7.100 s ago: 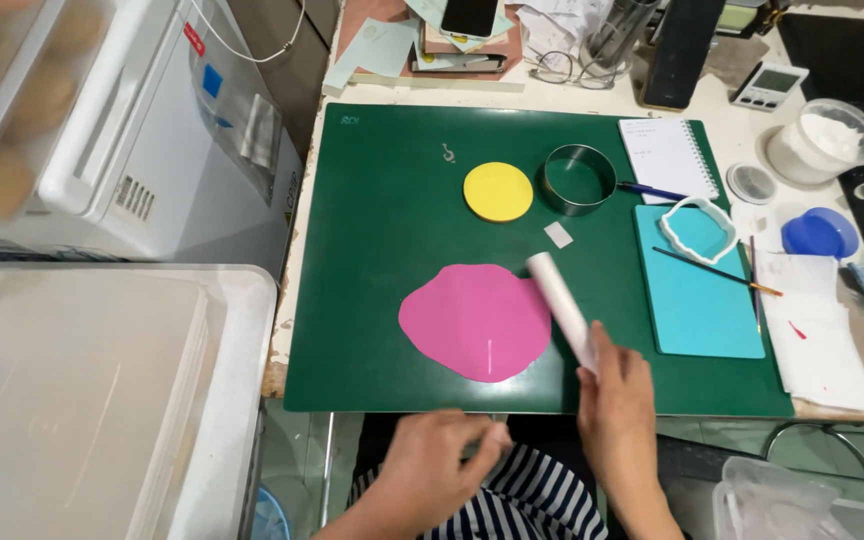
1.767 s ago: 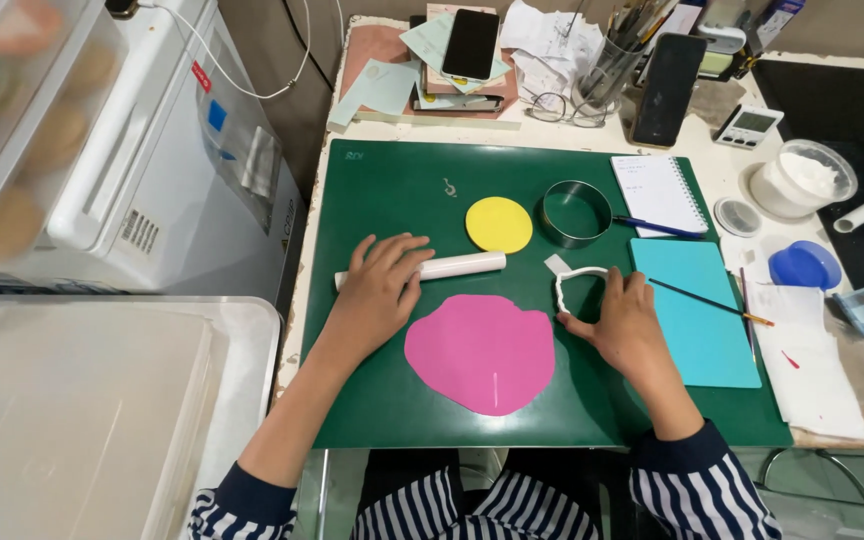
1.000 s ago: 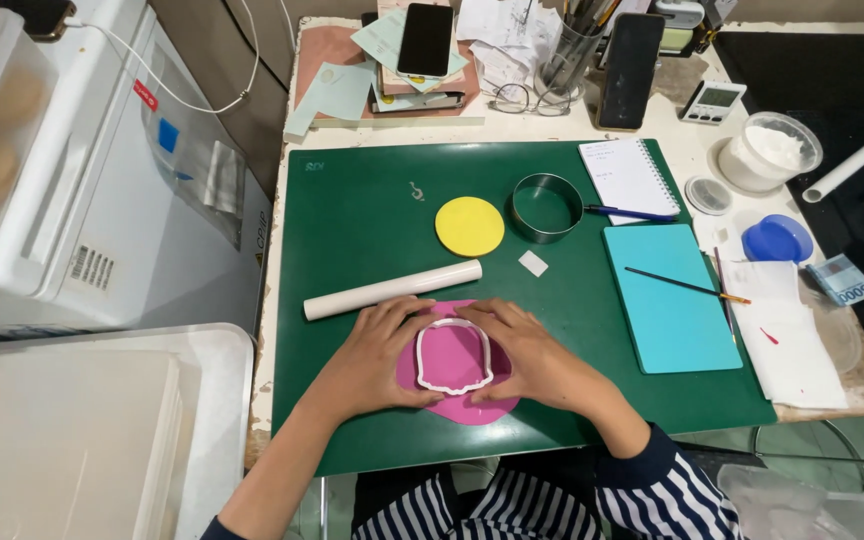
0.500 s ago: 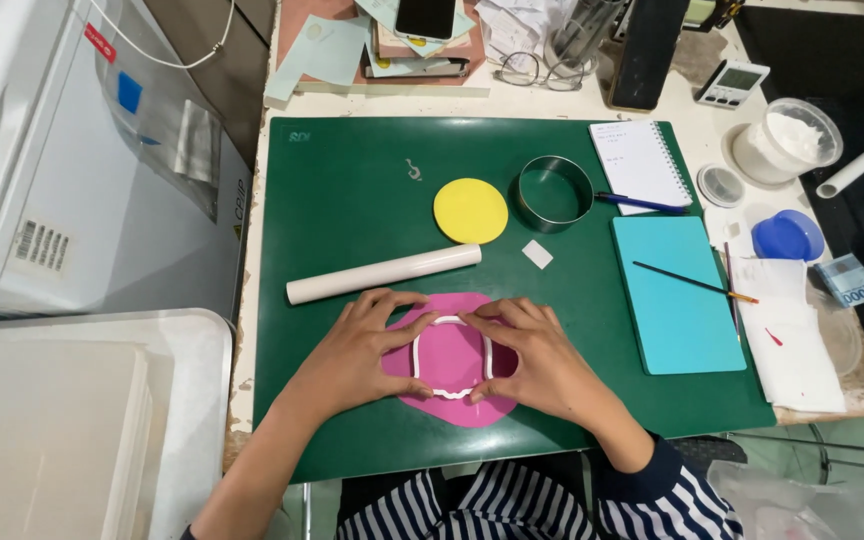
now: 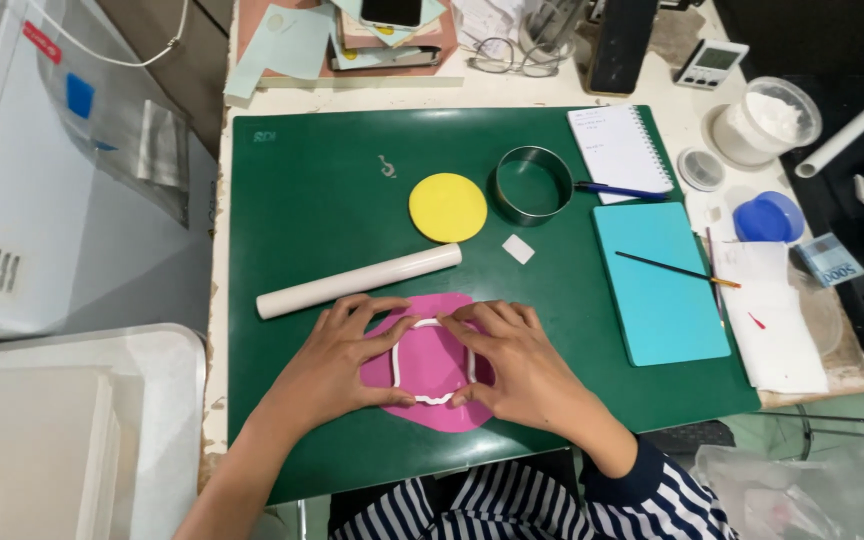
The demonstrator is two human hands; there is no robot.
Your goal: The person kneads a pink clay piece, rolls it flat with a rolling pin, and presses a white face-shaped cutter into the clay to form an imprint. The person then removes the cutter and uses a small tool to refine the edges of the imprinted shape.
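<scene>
At the far left a white appliance stands beside the table, and below it sits a clear plastic bin. The green cutting mat covers most of the table.

On the mat's near half lies a flat pink sheet of clay, and a white frame-shaped cutter sits on top of it. The left hand lies flat on the mat at the cutter's left side, fingers spread and stretched out, with the fingertips and thumb touching the cutter's rim rather than curling around it. The right hand mirrors it on the right side, fingers extended over the top right corner and thumb at the lower edge, resting on the cutter without closing around it. Whether they press hard I cannot tell.

Just above the hands a white rolling pin lies at a slant on the mat. Farther back rest a yellow clay disc, a round metal ring cutter and a small white square scrap.

To the right a spiral notepad has a blue pen at its lower edge, and a turquoise board carries a thin brush. Beyond them stand a tub of white powder and a blue lid.
</scene>
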